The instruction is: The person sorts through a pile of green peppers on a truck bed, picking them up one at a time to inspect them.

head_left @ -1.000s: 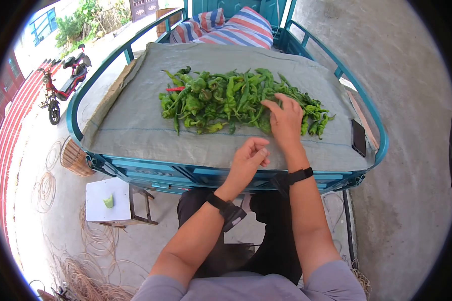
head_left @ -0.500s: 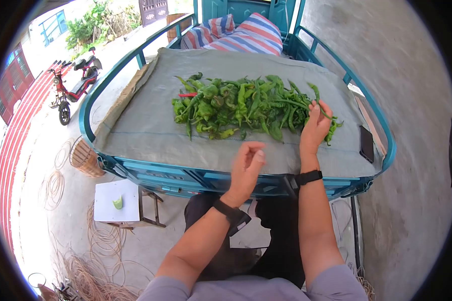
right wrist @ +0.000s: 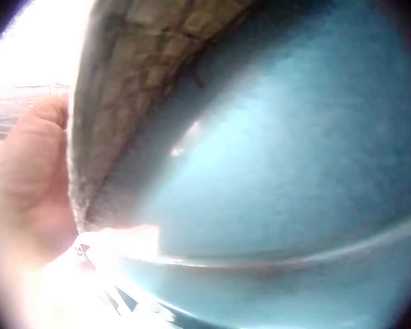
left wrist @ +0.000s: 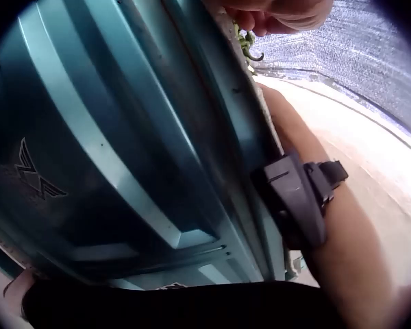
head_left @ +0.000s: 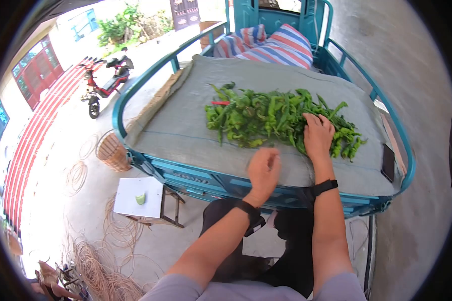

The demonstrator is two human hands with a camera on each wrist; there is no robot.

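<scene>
We see a bright yard with a pale grey concrete floor (head_left: 397, 75), and on it a teal metal cart (head_left: 118, 118) with rails. A dull grey-green cloth (head_left: 186, 138) covers its back part, and a long, leafy-looking pile of green peppers (head_left: 258, 113) lies on that cloth. We see the right hand (head_left: 319, 135) over the right part of the pile, its fingers bent and resting among the peppers; we cannot tell if they pinch one. The left hand (head_left: 264, 173) is just in front of the pile, blurry, with its fingers curled in; we cannot tell if it holds anything. We count two hands, one thin red pepper (head_left: 220, 103), one black phone (head_left: 387, 162), one red-and-black scooter (head_left: 107, 86), one woven brown basket (head_left: 112, 150) and one white-topped stool (head_left: 125, 190). The green peppers are too many for us to count.
</scene>
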